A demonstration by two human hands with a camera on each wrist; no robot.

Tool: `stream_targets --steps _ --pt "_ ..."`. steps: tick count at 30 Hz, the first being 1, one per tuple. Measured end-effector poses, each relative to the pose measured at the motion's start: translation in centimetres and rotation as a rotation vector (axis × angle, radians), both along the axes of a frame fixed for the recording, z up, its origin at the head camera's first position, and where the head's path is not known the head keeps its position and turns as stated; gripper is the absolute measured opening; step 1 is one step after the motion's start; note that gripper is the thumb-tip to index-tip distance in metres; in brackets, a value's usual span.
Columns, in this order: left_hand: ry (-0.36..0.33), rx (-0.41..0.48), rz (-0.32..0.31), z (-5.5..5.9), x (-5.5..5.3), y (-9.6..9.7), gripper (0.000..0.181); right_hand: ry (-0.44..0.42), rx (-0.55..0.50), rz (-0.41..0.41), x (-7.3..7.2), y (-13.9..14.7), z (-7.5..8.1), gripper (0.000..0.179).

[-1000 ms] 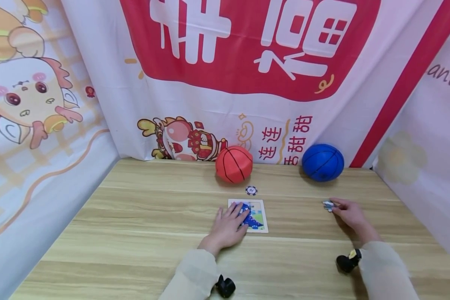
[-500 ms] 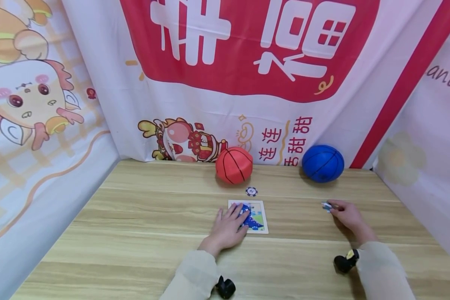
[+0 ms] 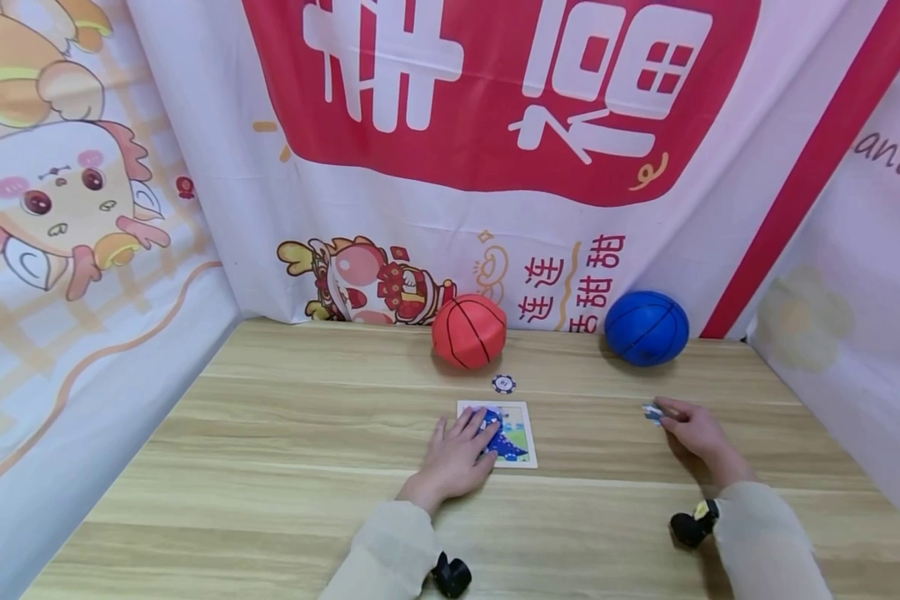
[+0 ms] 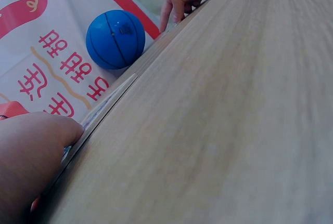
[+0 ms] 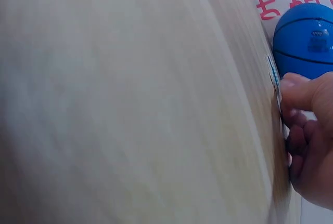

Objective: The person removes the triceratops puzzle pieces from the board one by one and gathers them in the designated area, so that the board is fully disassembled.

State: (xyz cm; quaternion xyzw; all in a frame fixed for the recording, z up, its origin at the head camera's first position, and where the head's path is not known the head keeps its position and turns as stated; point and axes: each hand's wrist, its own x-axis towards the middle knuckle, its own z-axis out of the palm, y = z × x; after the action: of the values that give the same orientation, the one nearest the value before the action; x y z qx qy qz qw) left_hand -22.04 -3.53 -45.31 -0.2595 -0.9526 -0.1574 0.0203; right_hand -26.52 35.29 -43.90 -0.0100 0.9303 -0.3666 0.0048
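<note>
A jigsaw puzzle (image 3: 521, 439) in a white frame, with a blue and green picture, lies on the table in the head view. My left hand (image 3: 459, 454) rests flat on its left part with fingers spread, hiding some of the picture. To the right, apart from the frame, my right hand (image 3: 694, 428) pinches a small puzzle piece (image 3: 652, 413) between thumb and finger, at or just above the tabletop. In the right wrist view the piece (image 5: 272, 73) appears edge-on beyond the thumb. The left wrist view shows the left thumb at the frame's edge (image 4: 112, 95).
Behind the puzzle lies a poker chip (image 3: 503, 383). A red ball (image 3: 468, 332) and a blue ball (image 3: 647, 328) stand at the back of the wooden table (image 3: 307, 417), against a printed cloth (image 3: 390, 187). Cloths also hang at both sides.
The puzzle piece has turned slightly and shifted a little left in my right hand's fingers. My left hand stays in place on the puzzle.
</note>
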Motion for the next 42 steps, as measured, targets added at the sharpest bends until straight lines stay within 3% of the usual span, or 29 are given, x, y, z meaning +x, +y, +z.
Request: stream_targets --steps 5,11,18,24,32,42 --pt "0.005 0.006 -0.004 -0.1 0.0 0.0 0.048 -0.046 -0.122 -0.017 0.3 0.3 0.3 0.049" --pt "0.009 0.027 -0.008 -0.2 -0.1 0.0 0.047 -0.027 -0.178 0.030 0.9 -0.3 1.6 0.056" --pt "-0.012 0.094 0.008 -0.4 -0.2 -0.1 0.050 -0.001 -0.193 0.095 1.2 -2.5 2.7 0.058" --pt "-0.045 0.147 0.031 -0.1 -0.4 -0.4 0.053 -0.023 -0.255 0.097 1.1 -5.2 3.4 0.058" --pt "-0.097 0.119 0.107 -0.2 -0.6 -1.0 0.060 -0.012 -0.292 0.122 0.8 -9.6 3.4 0.051" --pt "-0.052 0.037 0.215 -0.2 -0.8 -1.6 0.070 -0.073 -0.268 0.172 0.2 -15.3 2.8 0.057"
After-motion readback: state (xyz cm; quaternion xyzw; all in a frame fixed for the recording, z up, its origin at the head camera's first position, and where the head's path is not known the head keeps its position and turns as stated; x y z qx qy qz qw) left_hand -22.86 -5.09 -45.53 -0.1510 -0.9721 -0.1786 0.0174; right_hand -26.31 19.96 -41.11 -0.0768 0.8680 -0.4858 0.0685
